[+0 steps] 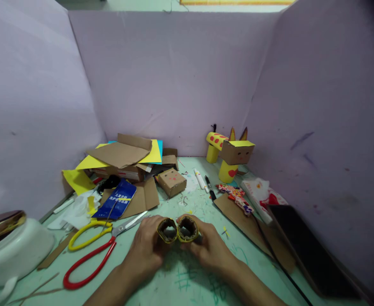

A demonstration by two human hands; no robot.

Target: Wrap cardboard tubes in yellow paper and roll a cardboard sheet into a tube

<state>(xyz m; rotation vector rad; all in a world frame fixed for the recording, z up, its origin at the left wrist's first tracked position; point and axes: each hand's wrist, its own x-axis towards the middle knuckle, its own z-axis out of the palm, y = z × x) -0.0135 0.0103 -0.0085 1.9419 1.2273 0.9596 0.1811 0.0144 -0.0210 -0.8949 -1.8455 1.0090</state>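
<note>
Two short yellow-covered cardboard tubes are held side by side above the table, their open ends facing me. My left hand (149, 240) is closed around the left tube (160, 239). Around the right tube (194, 239) my right hand (208, 244) is closed in the same way. The tubes touch or nearly touch at their inner edges. Just left of my left hand lie scissors (114, 231) with one red and one yellow handle, blades pointing toward the tubes. Beyond the hands sits a small cardboard box (173, 183) with a drawn face.
At the back right stands a yellow cardboard animal (228, 170) with pointed ears. Stacked cardboard and yellow paper (119, 153) are at the back left. A blue packet (116, 199), markers (201, 179), a dark phone-like slab (307, 250) and a white cup (21, 246) lie around. Purple panels enclose the table.
</note>
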